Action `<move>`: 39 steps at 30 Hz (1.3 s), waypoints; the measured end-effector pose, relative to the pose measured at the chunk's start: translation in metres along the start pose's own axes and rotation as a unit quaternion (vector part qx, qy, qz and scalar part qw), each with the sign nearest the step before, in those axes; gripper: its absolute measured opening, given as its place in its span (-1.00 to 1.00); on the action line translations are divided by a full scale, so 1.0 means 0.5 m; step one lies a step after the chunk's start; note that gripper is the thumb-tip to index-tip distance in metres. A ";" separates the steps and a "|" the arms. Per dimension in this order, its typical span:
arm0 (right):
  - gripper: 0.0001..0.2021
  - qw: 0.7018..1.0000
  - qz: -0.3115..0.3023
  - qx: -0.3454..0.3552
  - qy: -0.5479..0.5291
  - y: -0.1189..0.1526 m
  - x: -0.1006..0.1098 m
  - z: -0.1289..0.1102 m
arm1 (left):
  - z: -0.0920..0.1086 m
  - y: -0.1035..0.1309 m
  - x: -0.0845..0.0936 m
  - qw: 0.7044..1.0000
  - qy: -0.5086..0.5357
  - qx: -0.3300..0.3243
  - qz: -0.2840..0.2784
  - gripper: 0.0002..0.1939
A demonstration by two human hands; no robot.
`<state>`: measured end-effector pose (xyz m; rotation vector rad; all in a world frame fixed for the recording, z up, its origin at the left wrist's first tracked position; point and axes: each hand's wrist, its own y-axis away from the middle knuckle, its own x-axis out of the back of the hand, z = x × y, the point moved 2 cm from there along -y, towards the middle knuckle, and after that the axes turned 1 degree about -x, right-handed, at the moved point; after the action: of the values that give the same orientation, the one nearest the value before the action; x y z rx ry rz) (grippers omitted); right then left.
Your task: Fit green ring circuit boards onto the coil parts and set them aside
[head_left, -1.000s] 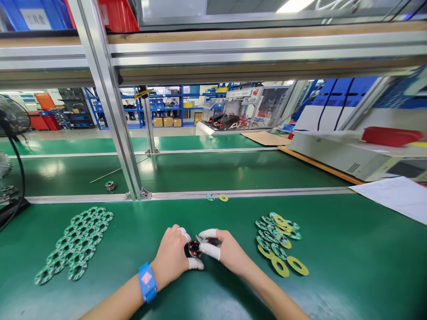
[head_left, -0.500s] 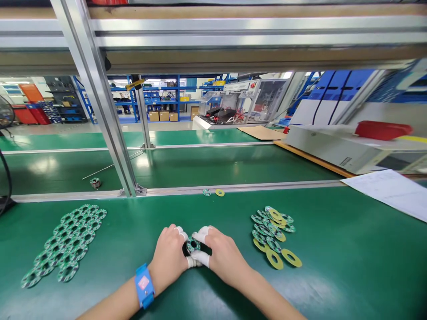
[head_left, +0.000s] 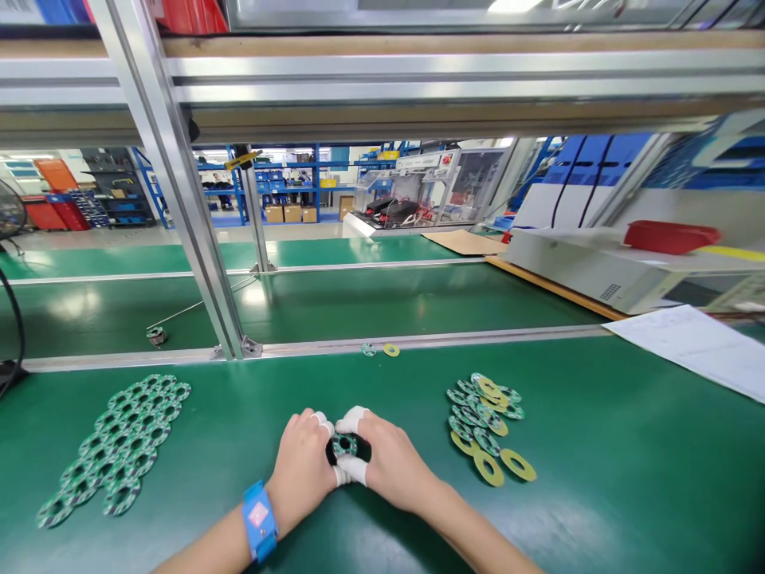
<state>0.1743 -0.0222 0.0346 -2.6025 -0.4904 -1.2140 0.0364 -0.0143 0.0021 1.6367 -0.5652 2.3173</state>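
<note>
Low in the middle of the head view, a small ring-shaped green circuit board [head_left: 352, 444] is held between both hands just above the green tabletop. My left hand [head_left: 302, 454] pinches it from the left; white finger covers are on its fingertips and a blue band is round the wrist. From the other side, my right hand [head_left: 391, 458], also with white finger covers, closes its thumb and fingers on the board. Dark material shows beside the ring between the hands, but what it is I cannot make out. The undersides of the fingers are hidden.
At left lie rows of green ring boards [head_left: 123, 422]. On the right is a loose pile of green rings and yellow rings [head_left: 519, 465]. One green ring [head_left: 368, 349] and one yellow ring lie near the metal rail. A metal post [head_left: 185, 207] rises left; paper [head_left: 696, 347] lies right.
The view has tilted slightly upward. My right hand has shifted a little to the left, nearer my left hand, and both still hold the ring-shaped board.
</note>
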 end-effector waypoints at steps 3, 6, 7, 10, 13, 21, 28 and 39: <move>-0.72 0.999 0.012 -0.010 -0.037 0.005 -0.006 0.011 | 0.001 0.004 0.022 1.000 0.021 -0.001 -0.015 -0.70; -0.56 0.991 0.006 -0.006 -0.131 0.012 -0.009 0.031 | 0.002 0.012 0.059 0.997 0.064 -0.018 -0.029 -0.58; -0.52 0.986 -0.010 0.002 -0.167 0.014 -0.009 0.038 | 0.003 0.015 0.069 0.997 0.074 -0.026 -0.024 -0.57; -0.56 0.973 -0.044 0.010 -0.228 0.017 -0.010 0.055 | 0.011 0.022 0.079 0.995 0.072 -0.062 -0.026 -0.65; -0.62 0.976 -0.018 -0.010 -0.218 0.017 -0.017 0.063 | 0.021 0.026 0.061 0.991 0.016 -0.119 -0.060 -0.69; -0.64 0.979 0.037 -0.012 -0.200 0.020 -0.040 0.049 | 0.017 0.036 0.030 0.955 -0.116 -0.272 0.023 -0.70; -0.64 0.983 0.046 -0.006 -0.180 0.020 -0.044 0.051 | 0.009 0.036 0.038 0.961 -0.076 -0.266 0.021 -0.76; -0.64 0.979 0.009 0.011 -0.205 0.019 -0.020 0.057 | -0.003 0.018 0.060 0.997 0.074 -0.015 -0.011 -0.48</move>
<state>0.1914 -0.0231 0.0083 -2.8338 -0.5464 -0.6548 0.0213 -0.0224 0.0284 1.4351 -0.5433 2.3773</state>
